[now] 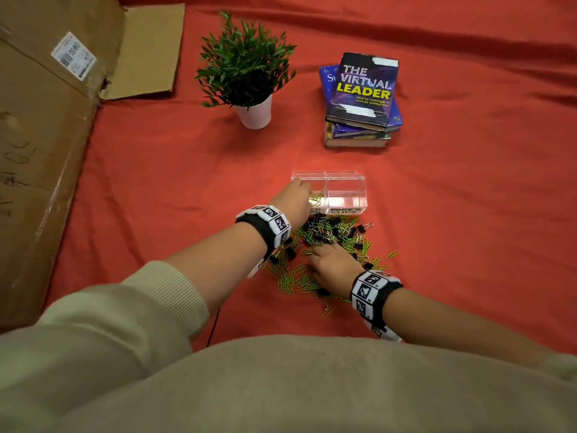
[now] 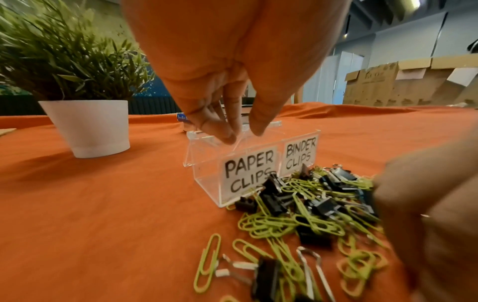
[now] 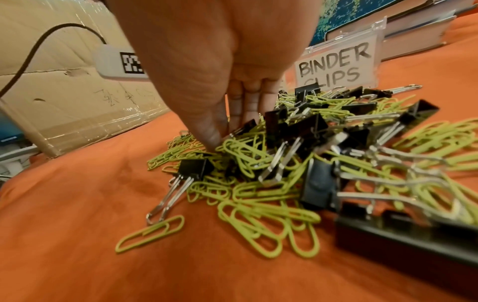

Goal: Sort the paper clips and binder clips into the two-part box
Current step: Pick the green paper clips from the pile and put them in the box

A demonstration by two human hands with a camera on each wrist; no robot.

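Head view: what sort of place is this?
Probably a storeroom or office workspace: a cloth-covered table, a flattened cardboard box beside it, more cardboard cartons by bare walls, plus a book stack.

Soft overhead light, warm and even; the white plastic plant pot (image 2: 86, 127) throws shadow toward seven o'clock. Wrist views bend at the edges, foreground clips blurred.

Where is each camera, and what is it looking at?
Head: looks down from above at the clip pile; both arms and both wristbands show.
Left wrist: looks along the left hand at the clear box.
Right wrist: looks along the right hand into the pile.
Both wrist views share the BINDER CLIPS label.
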